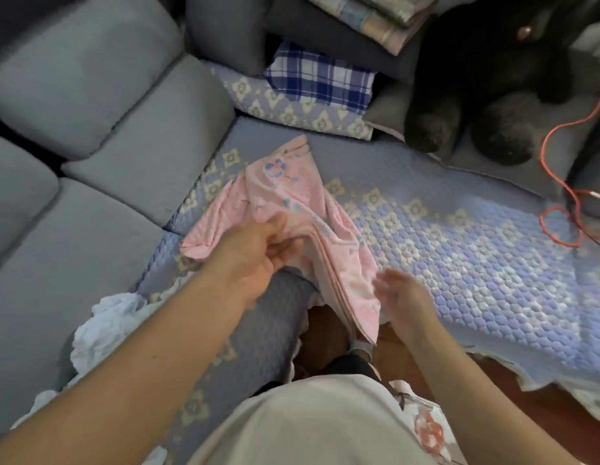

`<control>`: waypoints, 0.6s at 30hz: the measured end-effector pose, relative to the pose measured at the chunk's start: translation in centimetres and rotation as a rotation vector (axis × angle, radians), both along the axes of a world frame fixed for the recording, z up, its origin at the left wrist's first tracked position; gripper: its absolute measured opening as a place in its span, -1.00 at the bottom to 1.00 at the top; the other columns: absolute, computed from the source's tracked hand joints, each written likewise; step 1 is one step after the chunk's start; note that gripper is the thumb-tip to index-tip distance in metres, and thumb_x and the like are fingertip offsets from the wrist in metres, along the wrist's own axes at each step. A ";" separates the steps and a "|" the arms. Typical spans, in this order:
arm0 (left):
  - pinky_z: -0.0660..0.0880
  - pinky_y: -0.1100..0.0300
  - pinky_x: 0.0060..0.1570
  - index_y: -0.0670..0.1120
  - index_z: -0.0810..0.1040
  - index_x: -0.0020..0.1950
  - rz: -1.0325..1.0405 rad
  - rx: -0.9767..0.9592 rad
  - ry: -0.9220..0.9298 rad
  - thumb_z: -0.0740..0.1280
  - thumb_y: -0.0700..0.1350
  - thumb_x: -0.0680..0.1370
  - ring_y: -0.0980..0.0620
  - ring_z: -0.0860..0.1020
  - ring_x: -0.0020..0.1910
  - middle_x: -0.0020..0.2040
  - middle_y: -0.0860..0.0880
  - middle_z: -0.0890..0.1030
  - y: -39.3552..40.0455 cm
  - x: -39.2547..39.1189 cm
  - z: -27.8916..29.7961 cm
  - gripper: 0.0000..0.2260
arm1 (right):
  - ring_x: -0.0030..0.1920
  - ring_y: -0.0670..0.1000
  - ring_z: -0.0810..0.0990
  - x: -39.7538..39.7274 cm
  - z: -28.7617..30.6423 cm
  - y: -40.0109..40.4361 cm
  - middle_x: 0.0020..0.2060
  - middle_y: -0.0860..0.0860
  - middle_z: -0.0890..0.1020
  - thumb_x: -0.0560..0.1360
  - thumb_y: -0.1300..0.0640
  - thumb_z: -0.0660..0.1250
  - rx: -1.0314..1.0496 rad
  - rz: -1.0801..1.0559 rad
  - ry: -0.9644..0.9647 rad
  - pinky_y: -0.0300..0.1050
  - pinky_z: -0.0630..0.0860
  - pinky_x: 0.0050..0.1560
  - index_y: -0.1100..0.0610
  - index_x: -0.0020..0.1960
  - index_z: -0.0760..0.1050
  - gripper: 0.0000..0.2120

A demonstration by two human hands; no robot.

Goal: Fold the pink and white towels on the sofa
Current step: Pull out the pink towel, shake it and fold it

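- Low centre: the left hand (258, 250) pinches the pink towel (285, 209) with curled fingers; the right hand (402, 297) is open beside its hanging edge.
- Lower left: a crumpled white towel (104, 327) lies on the quilted sofa cover (459, 250).
- Upper frame: grey sofa cushions (90, 95), a plaid cloth (322, 78), an orange cable (567, 196).

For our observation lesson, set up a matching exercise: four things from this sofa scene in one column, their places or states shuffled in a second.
1 pink towel
2 white towel
3 checked cloth
4 orange cable

A crumpled at the sofa's near edge
B far right
C gripped by the left hand
D on a cushion at the back

Pairs: 1-C, 2-A, 3-D, 4-B
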State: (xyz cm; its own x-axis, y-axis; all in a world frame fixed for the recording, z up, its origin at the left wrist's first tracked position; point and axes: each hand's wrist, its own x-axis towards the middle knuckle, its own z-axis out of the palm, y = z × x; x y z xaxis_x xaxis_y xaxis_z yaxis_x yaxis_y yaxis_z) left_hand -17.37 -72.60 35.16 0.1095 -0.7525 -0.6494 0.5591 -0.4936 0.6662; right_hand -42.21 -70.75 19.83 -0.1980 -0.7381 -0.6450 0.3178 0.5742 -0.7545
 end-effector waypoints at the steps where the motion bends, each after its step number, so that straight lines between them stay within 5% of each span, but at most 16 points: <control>1: 0.60 0.21 -0.37 -0.19 0.56 0.12 0.022 -0.041 0.033 0.33 -0.26 0.61 0.02 0.68 -0.34 -0.23 -0.12 0.71 -0.8 0.1 1.4 -0.89 | 0.18 0.21 0.63 -0.5 -1.9 1.2 0.00 0.11 0.66 0.58 0.26 0.31 0.078 0.086 0.215 -0.17 0.58 -0.22 0.21 0.15 0.56 -0.84; 3: 0.60 0.22 -0.36 -0.20 0.57 0.09 0.072 -0.121 0.083 0.31 -0.26 0.62 0.02 0.68 -0.35 -0.25 -0.14 0.71 -2.4 -0.1 4.3 -0.92 | 0.02 0.24 0.64 -0.7 -5.5 4.1 -0.05 0.14 0.66 0.50 0.32 0.34 0.196 0.255 0.442 -0.19 0.49 -0.38 0.18 0.11 0.57 -0.80; 5: 0.61 0.23 -0.35 -0.22 0.57 0.03 0.111 -0.170 0.111 0.30 -0.25 0.63 0.00 0.68 -0.36 -0.27 -0.15 0.70 -3.8 -0.4 6.8 -0.93 | -0.10 0.17 0.62 -0.4 -8.5 6.1 -0.01 0.17 0.64 0.41 0.31 0.42 0.293 0.325 0.524 -0.15 0.52 -0.38 0.15 0.38 0.46 -0.46; 7: 0.61 0.21 -0.34 -0.25 0.57 0.02 0.115 -0.208 0.111 0.29 -0.25 0.64 -0.02 0.68 -0.37 -0.28 -0.16 0.70 -4.9 -0.7 8.8 -0.91 | 0.11 0.23 0.59 0.1 -10.0 6.4 0.21 0.23 0.56 0.38 0.21 0.51 0.296 0.353 0.570 0.08 0.63 -0.01 0.06 0.53 0.29 -0.22; 10: 0.63 0.18 -0.36 -0.27 0.56 -0.02 0.096 -0.252 0.108 0.28 -0.26 0.65 -0.05 0.69 -0.38 -0.29 -0.19 0.69 -6.4 -1.6 11.3 -0.88 | 0.51 0.26 0.25 1.7 -11.1 5.0 0.56 0.23 0.16 0.37 0.10 0.60 0.282 0.580 0.595 0.15 0.35 0.46 0.06 0.65 -0.02 0.07; 12: 0.65 0.15 -0.37 -0.27 0.54 -0.08 0.099 -0.270 0.097 0.26 -0.26 0.66 -0.05 0.67 -0.43 -0.35 -0.20 0.67 -7.3 -2.5 12.7 -0.84 | 0.59 0.23 0.07 3.5 -10.5 3.9 0.60 0.20 0.01 0.38 0.03 0.59 0.247 0.675 0.595 0.14 0.19 0.53 0.06 0.65 -0.14 0.14; 18: 0.65 0.12 -0.28 -0.28 0.53 0.01 0.056 -0.351 0.065 0.27 -0.26 0.66 -0.07 0.65 -0.41 -0.36 -0.21 0.65 -9.1 -5.0 16.1 -0.90 | 0.51 0.26 0.23 9.3 -5.4 -0.7 0.55 0.17 0.14 0.27 -0.12 0.55 0.058 0.634 0.481 0.17 0.33 0.45 0.06 0.63 -0.10 0.16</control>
